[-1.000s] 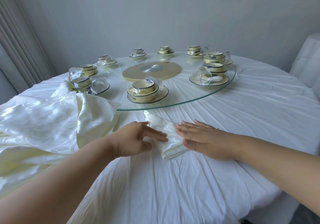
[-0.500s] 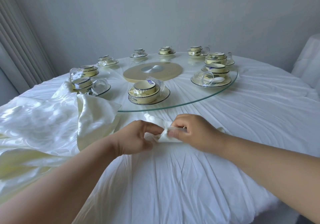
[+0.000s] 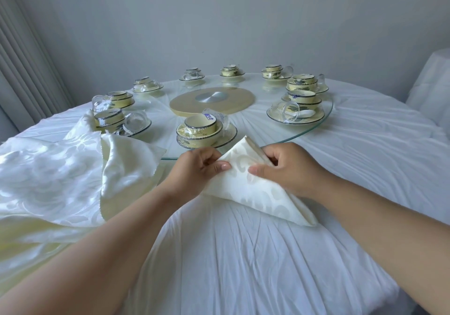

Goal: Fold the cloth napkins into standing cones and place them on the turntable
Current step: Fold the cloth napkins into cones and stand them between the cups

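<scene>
A cream patterned napkin (image 3: 253, 188), folded into a pointed triangular shape, is lifted off the white tablecloth with its tip up near the glass turntable's (image 3: 316, 127) front rim. My left hand (image 3: 197, 171) pinches its left edge, thumb on the cloth. My right hand (image 3: 289, 168) grips its right folded edge, with the thumb on the front face. The napkin's lower corner hangs down to the table at the right. No napkin stands on the turntable.
A heap of loose cream napkins (image 3: 60, 176) lies at the left, one corner overlapping the turntable rim. Several wrapped bowl-and-saucer sets (image 3: 202, 132) with glasses ring the turntable around a round cream hub (image 3: 211, 100). A white-draped piece of furniture (image 3: 431, 83) stands at the far right.
The napkin lay flat under both hands a second ago. Both hands then took hold of it and raised it, and it now hangs opened into a larger pointed shape.
</scene>
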The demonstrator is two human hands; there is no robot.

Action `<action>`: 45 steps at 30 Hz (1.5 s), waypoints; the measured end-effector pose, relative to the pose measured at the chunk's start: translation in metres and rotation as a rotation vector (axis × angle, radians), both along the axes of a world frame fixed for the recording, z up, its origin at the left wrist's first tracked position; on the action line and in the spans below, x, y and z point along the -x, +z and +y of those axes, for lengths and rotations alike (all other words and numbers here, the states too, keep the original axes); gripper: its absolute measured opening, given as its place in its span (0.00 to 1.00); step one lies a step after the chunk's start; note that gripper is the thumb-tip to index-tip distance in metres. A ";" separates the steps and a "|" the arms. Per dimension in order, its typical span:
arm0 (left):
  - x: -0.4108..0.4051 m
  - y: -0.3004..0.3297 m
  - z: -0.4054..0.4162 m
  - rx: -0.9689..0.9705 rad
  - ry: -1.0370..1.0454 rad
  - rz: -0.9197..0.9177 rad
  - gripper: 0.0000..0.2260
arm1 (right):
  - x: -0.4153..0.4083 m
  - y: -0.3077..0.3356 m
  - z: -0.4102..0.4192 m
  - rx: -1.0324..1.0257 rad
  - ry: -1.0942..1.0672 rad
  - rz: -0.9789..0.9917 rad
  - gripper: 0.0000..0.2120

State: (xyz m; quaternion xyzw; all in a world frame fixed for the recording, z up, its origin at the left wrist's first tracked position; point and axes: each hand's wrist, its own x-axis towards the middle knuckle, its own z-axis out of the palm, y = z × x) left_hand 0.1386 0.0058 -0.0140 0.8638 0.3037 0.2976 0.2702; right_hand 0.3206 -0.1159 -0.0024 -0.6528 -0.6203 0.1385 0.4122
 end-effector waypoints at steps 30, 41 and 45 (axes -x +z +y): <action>-0.045 -0.019 0.009 -0.365 0.127 0.430 0.37 | -0.043 0.048 0.096 -0.141 -0.590 -0.066 0.21; -0.001 -0.023 0.030 -0.168 0.095 0.231 0.30 | -0.020 0.035 0.159 -0.083 -0.532 -0.137 0.09; 0.007 -0.025 0.033 -0.150 0.099 0.209 0.28 | -0.008 0.030 0.175 -0.060 -0.550 -0.183 0.10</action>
